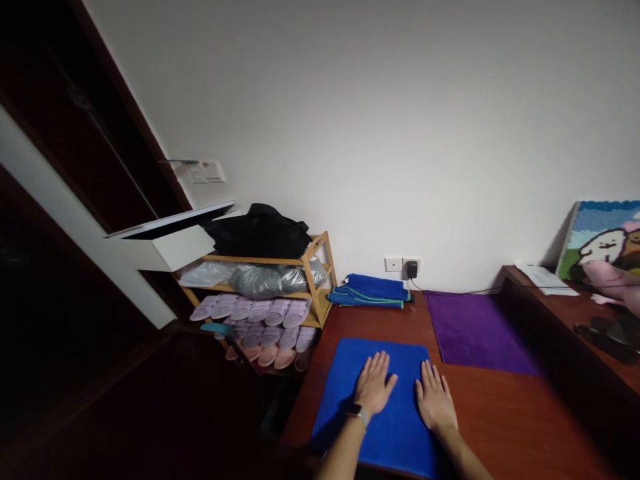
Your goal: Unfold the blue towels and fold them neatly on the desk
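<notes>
A smooth blue mat or cloth (345,380) with rounded corners lies spread on the reddish-brown wooden table (505,413). My left hand (375,387) rests palm down on its middle, fingers stretched out and thumb pointing right; a watch sits on that wrist. Across the sheet's right edge lies my right hand (436,399), also flat with fingers extended, partly over the bare wood. Neither hand grips anything. Folded blue cloths (370,290) with green edging are stacked at the back of the table. To the right of them a purple cloth (480,333) is laid flat.
Left of the table stands a wooden rack (316,293) with several slippers (260,312), plastic-wrapped items and a black bag (260,233). A black plug (411,269) with a cable is in the wall socket. On a raised ledge at right are papers (547,280) and a pink plush toy (613,283).
</notes>
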{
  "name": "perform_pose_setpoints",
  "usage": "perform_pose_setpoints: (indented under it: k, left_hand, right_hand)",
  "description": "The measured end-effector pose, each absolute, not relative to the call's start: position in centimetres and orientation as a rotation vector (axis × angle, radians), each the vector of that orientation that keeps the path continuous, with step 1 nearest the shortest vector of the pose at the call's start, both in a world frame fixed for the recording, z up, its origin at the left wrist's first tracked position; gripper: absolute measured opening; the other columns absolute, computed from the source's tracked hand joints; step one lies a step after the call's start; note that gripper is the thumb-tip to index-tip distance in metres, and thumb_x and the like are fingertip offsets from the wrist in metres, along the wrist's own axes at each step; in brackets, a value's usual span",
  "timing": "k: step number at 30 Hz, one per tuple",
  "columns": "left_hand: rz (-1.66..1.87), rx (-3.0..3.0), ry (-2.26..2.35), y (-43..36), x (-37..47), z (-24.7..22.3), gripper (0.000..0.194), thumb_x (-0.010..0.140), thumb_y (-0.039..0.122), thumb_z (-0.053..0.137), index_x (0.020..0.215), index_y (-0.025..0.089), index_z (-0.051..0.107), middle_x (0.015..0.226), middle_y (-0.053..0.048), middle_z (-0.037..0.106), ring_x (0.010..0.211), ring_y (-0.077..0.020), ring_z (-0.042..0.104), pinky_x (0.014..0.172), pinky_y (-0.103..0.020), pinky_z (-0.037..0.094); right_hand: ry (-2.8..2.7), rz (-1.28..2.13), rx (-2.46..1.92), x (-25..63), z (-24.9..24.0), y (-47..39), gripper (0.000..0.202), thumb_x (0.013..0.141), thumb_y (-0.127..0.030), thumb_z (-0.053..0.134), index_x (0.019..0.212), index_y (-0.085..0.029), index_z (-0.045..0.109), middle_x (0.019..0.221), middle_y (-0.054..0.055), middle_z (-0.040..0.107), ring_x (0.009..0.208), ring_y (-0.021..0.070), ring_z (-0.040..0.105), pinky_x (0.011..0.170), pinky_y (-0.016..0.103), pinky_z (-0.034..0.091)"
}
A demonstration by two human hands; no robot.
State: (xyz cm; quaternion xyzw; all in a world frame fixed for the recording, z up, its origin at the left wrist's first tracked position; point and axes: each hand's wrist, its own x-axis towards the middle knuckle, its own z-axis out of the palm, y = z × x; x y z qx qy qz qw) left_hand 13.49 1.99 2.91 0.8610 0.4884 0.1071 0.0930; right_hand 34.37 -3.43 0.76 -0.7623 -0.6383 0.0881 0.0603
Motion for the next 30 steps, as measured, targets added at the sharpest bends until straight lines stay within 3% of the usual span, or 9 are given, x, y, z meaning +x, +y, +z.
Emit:
perform_pose_setpoints:
  k: [7,16,21,30]
  left_hand:
    - [0.328,2.409,1.923,4.3,2.8,2.4,0.069,0.106,0.057,0.02,0.162,0.018,0.025,0.167,-0.009,0.03,0.155,-0.0248,0.025,0.126,-0.047,0.026]
    - [0.424,2.443,1.935,4.8,3.0,1.0,0.072,0.105,0.06,0.021,0.161,0.015,0.027,0.166,-0.01,0.032,0.154,-0.0252,0.027,0.126,-0.047,0.027]
    - [0.399,2.447,1.943,4.7,2.8,1.0,0.072,0.105,0.06,0.02,0.161,0.015,0.028,0.166,-0.009,0.031,0.154,-0.0243,0.027,0.126,-0.047,0.027]
    - [0.348,2.542,1.936,4.8,5.8,3.7,0.067,0.106,0.054,0.024,0.162,0.018,0.026,0.168,-0.01,0.026,0.156,-0.0264,0.023,0.127,-0.053,0.022]
  right_hand:
    - [-1.913,0.302,-2.357,34.2,1.1,-3.6,0.069,0.101,-0.046,0.012,0.162,-0.013,0.014,0.171,0.001,0.013,0.158,0.0209,0.009,0.128,0.041,0.007]
    - [-1.831,0.373,-2.352,34.3,4.1,-0.2,0.065,0.1,-0.035,0.011,0.162,-0.015,0.014,0.171,-0.001,0.013,0.158,0.0185,0.008,0.128,0.04,0.008]
    - [-1.83,0.388,-2.361,34.6,3.7,1.7,0.069,0.101,-0.045,0.011,0.162,-0.011,0.012,0.171,0.002,0.013,0.158,0.0206,0.009,0.128,0.039,0.008]
    - [-1.812,0.343,-2.3,34.9,2.4,1.7,0.07,0.101,-0.046,0.012,0.162,-0.011,0.013,0.17,0.002,0.014,0.158,0.0205,0.009,0.128,0.04,0.004]
